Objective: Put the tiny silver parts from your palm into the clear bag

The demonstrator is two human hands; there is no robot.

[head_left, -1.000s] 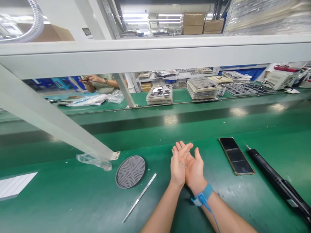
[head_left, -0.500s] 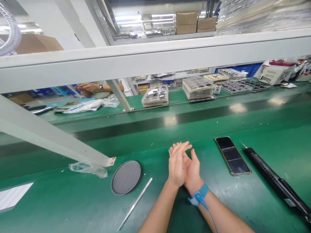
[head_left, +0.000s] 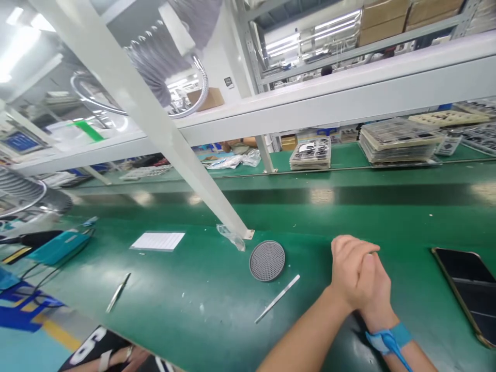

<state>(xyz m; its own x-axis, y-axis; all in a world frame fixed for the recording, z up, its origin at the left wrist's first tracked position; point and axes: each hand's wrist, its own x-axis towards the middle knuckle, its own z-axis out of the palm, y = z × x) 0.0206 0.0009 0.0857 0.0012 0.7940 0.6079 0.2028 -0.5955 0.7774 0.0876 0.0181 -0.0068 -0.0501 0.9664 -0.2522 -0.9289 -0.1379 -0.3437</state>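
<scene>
The fingers of the left hand (head_left: 349,266) are curled over and pressed down across the right hand (head_left: 374,289), so the two hands are clasped together palm to palm; no gap shows between them, and whether anything lies enclosed inside cannot be told. The right hand's fingers are mostly covered by the left; only its back and thumb side show. Both hands hover just above or rest on the green bench (head_left: 186,299). The right wrist carries a blue wrist strap (head_left: 389,341) with a blue cord running off the lower edge.

Just to the left of the clasped hands lies a thin metal strip (head_left: 277,298), slanted, flat on the bench. Beyond it, near the foot of a white slanted frame post (head_left: 163,129), sits a round grey perforated disc (head_left: 267,260), with a small clear plastic bag (head_left: 231,236) beside the post's foot. To the right of the hands, near the picture's edge, a dark phone (head_left: 470,287) lies face up, partly cut off.

Farther left on the bench are a white sheet (head_left: 157,241) and a second slim metal tool (head_left: 118,292). Across the dark conveyor strip, stacks of clear trays (head_left: 310,154) stand on the far side under a white shelf (head_left: 349,98).
</scene>
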